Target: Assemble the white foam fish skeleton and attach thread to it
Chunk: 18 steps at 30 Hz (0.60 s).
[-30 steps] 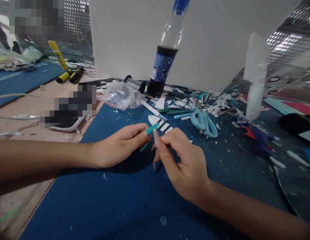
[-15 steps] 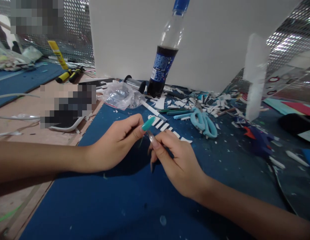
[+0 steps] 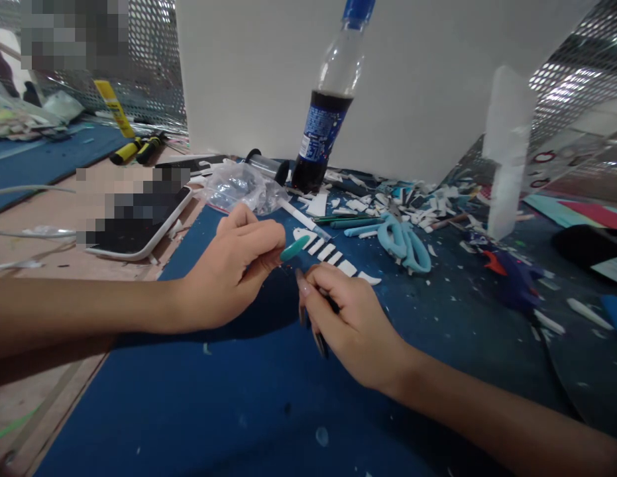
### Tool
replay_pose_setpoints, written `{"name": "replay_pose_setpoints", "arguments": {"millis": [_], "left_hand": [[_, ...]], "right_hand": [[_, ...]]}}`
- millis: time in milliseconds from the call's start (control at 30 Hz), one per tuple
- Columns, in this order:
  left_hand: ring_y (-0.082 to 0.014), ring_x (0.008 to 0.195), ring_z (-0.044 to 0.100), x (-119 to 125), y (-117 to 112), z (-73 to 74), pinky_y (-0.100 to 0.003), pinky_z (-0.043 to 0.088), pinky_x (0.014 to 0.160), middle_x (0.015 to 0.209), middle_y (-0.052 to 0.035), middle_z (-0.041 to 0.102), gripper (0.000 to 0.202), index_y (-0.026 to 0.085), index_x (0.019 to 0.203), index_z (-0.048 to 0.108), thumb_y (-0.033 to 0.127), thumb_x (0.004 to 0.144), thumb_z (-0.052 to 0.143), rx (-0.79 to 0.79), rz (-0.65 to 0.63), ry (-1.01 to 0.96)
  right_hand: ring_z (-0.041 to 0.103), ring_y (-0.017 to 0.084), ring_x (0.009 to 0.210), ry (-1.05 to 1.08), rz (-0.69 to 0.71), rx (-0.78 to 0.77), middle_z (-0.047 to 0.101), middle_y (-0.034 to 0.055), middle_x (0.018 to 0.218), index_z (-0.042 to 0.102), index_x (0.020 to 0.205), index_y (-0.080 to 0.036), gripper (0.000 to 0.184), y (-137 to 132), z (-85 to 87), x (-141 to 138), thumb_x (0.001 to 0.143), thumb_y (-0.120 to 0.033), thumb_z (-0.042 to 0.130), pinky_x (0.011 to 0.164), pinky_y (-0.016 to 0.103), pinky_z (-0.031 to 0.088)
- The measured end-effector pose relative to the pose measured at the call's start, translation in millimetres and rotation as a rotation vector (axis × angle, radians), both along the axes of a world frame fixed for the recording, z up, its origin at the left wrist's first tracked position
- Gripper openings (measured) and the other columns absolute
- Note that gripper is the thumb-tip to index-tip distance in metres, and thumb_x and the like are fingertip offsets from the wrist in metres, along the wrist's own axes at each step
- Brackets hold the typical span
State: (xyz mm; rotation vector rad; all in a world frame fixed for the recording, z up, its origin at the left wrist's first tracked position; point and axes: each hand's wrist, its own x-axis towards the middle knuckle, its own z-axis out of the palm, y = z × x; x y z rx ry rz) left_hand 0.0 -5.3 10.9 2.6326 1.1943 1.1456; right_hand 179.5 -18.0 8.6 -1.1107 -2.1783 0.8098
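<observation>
Over the blue mat (image 3: 199, 411), my left hand (image 3: 241, 268) is closed in a pinch, its teal thumbnail pointing right. Whatever lies between those fingers, if anything, is too small to name. My right hand (image 3: 348, 318) sits just to its right, fingers curled and thumb pressed to the index finger. A dark sliver shows under its fingers, but I cannot tell what it is. A small gap separates the two sets of fingertips. Just beyond them, a row of white cut pieces (image 3: 329, 253) lies on the mat, shaped somewhat like a fish skeleton.
Light-blue scissors (image 3: 402, 242), a cola bottle (image 3: 321, 132), a clear plastic bag (image 3: 238, 189) and white scraps (image 3: 422, 202) lie behind the hands. To the left is a phone (image 3: 134, 228); to the right, a glue gun (image 3: 514, 278) with a cord. A white board (image 3: 412, 86) stands behind.
My left hand has lifted slightly and turned, its fingers curling over more. My right fingertips have drawn slightly down and away, widening the gap. The white pieces stay in place.
</observation>
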Motion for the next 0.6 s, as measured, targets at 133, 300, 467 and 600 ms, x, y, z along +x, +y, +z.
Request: {"name": "replay_pose_setpoints", "arguments": {"millis": [133, 300, 467, 600], "left_hand": [[-0.0105, 0.059, 0.033, -0.6, -0.5, 0.3, -0.024, 0.029, 0.054, 0.061, 0.0039, 0.038, 0.024, 0.019, 0.068, 0.034, 0.005, 0.088, 0.039, -0.036, -0.099, -0.027], [-0.0084, 0.056, 0.034, -3.2, -2.7, -1.2, -0.022, 0.03, 0.053, 0.063, 0.0044, 0.037, 0.023, 0.018, 0.069, 0.036, 0.005, 0.086, 0.041, -0.065, -0.044, -0.111], [-0.0082, 0.054, 0.032, -3.2, -1.5, -2.8, -0.021, 0.031, 0.052, 0.061, 0.0049, 0.034, 0.025, 0.019, 0.067, 0.033, 0.005, 0.086, 0.04, -0.05, -0.008, -0.188], [-0.0081, 0.052, 0.031, -1.8, -1.7, -0.6, -0.021, 0.031, 0.051, 0.06, 0.0053, 0.033, 0.024, 0.019, 0.067, 0.033, 0.009, 0.088, 0.039, -0.094, -0.017, -0.17]], "right_hand": [[0.052, 0.013, 0.057, -0.002, -0.035, -0.009, 0.046, -0.0009, 0.055, 0.041, 0.059, -0.02, 0.024, 0.1, -0.6, -0.1, 0.082, -0.014, 0.042, 0.054, 0.025, 0.038], [0.046, 0.012, 0.052, -0.038, -0.101, 0.002, 0.044, -0.0014, 0.056, 0.042, 0.06, -0.019, 0.02, 1.2, -2.5, -0.2, 0.08, -0.015, 0.046, 0.052, 0.025, 0.034], [0.047, 0.014, 0.057, -0.097, -0.094, 0.027, 0.045, -0.0001, 0.057, 0.04, 0.058, -0.019, 0.024, 1.7, -2.1, -0.3, 0.081, -0.016, 0.045, 0.053, 0.026, 0.033], [0.05, 0.016, 0.063, -0.058, -0.068, -0.015, 0.046, 0.0001, 0.054, 0.04, 0.059, -0.02, 0.029, 0.4, -0.9, 0.3, 0.088, -0.02, 0.041, 0.059, 0.029, 0.037]]}}
